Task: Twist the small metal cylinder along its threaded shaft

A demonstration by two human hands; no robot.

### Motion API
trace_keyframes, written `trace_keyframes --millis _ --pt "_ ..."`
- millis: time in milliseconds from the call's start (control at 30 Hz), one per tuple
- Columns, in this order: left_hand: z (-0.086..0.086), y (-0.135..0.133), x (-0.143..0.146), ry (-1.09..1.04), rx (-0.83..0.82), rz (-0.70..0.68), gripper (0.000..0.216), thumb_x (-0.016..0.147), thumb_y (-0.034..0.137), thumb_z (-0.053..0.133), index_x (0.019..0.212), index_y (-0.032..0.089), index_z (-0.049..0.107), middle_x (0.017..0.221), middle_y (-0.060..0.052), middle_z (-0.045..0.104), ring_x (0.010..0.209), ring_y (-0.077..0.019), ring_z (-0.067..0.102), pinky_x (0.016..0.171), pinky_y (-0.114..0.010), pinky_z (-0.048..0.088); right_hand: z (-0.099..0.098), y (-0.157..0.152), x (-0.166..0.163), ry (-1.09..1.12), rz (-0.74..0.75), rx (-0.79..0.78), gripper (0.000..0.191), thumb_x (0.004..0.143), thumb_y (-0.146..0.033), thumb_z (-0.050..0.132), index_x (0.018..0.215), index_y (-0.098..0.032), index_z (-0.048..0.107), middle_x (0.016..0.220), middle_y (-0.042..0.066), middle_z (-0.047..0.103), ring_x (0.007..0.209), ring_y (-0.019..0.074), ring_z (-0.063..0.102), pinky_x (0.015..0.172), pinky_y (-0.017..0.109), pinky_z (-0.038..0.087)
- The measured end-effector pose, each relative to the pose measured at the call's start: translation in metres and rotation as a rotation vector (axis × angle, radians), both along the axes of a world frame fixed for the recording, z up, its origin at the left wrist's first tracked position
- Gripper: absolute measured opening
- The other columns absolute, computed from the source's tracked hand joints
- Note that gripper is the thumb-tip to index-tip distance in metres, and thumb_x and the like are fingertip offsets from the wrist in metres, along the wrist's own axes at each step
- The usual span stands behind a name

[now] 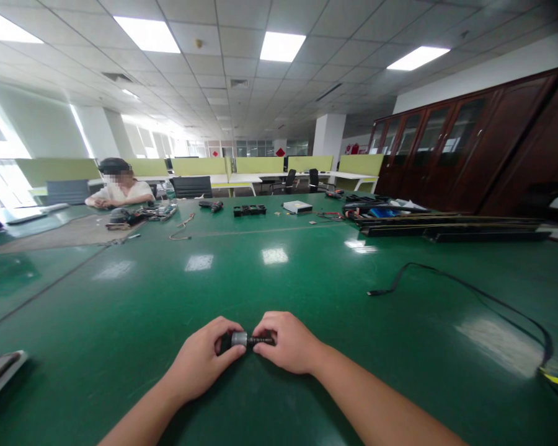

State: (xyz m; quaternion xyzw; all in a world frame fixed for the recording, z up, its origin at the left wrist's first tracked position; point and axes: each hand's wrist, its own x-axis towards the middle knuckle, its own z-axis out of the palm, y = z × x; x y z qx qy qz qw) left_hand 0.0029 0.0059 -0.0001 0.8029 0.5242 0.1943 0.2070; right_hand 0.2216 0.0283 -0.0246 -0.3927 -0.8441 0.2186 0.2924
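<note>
Just above the green tabletop [242,272], at the near middle, my two hands meet over a small part. The fingers of my left hand [204,359] are closed around a silver-and-black cylinder [239,339]. From its right end a thin dark ribbed shaft [259,340] sticks out, lying roughly level. Thumb and fingers of my right hand [286,344] pinch that shaft near its far end. Fingers cover both ends of the piece, so its exact kind cannot be made out.
A black cable [474,288] curves over the right side. At the left edge lies a flat tablet-like object [2,371]. Farther back are a power drill [212,205], a black tray [250,210], a white box [297,207] and black rails [446,226]. A person [121,189] sits far left.
</note>
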Motion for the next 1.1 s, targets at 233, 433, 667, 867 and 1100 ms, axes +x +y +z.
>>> trace_keyframes --millis 233,433,667,867,1100 --pt "0.001 -0.002 0.000 0.000 0.006 0.000 0.027 0.085 0.039 0.058 0.107 0.026 0.067 0.092 -0.001 0.065 0.072 -0.0167 0.054 0.069 -0.027 0.041 0.000 0.000 0.003 0.010 -0.028 0.004 0.010 0.072 -0.020 0.071 0.082 -0.019 0.072 0.075 0.000 0.060 0.068 0.0123 0.054 0.062 0.023 0.038" --pt "0.000 -0.002 0.000 0.002 0.006 0.002 0.027 0.085 0.040 0.057 0.106 0.026 0.067 0.089 0.000 0.064 0.071 -0.0165 0.054 0.068 -0.027 0.041 0.001 0.001 0.006 0.011 -0.028 -0.005 0.007 0.071 -0.019 0.071 0.078 -0.018 0.070 0.074 -0.001 0.059 0.065 0.0118 0.052 0.058 0.023 0.036" --pt "0.001 -0.002 0.000 -0.004 -0.001 0.003 0.026 0.085 0.039 0.058 0.106 0.026 0.066 0.091 0.000 0.065 0.072 -0.0163 0.055 0.068 -0.027 0.041 0.000 0.003 0.009 0.000 -0.032 -0.001 0.008 0.069 -0.018 0.071 0.076 -0.018 0.068 0.071 -0.001 0.057 0.063 0.0113 0.050 0.057 0.023 0.035" --pt "0.002 -0.001 0.000 0.004 -0.009 0.013 0.027 0.085 0.040 0.057 0.106 0.025 0.066 0.090 -0.001 0.065 0.071 -0.0166 0.054 0.068 -0.027 0.041 0.001 0.006 0.012 -0.009 -0.032 -0.016 0.008 0.067 -0.017 0.073 0.074 -0.017 0.069 0.070 -0.001 0.058 0.062 0.0113 0.050 0.056 0.023 0.035" --pt "0.001 -0.001 -0.002 -0.006 -0.003 -0.004 0.027 0.086 0.040 0.058 0.107 0.026 0.067 0.089 0.000 0.064 0.070 -0.0160 0.054 0.067 -0.026 0.041 -0.001 0.009 0.017 0.012 -0.024 -0.038 0.009 0.065 -0.016 0.074 0.073 -0.017 0.070 0.068 -0.002 0.057 0.060 0.0100 0.049 0.054 0.022 0.034"
